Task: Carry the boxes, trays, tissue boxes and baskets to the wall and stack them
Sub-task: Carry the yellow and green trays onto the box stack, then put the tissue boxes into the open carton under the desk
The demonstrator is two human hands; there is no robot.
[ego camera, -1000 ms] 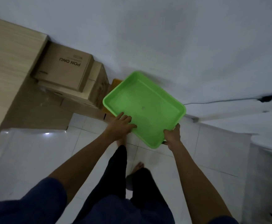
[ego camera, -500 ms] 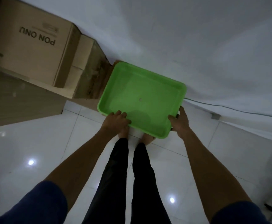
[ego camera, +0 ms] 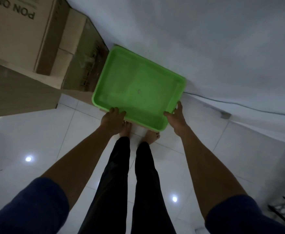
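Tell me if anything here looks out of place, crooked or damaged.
Nothing stands out. The green tray is empty and undamaged, held at its near edge by the left hand and right hand, beside the stacked cardboard boxes.

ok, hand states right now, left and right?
Left hand: grips the green tray at its near edge.
Right hand: grips its near right corner.

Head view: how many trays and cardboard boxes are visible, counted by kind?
Trays: 1, the green tray
Cardboard boxes: 2, the upper box and the lower box
Total: 3
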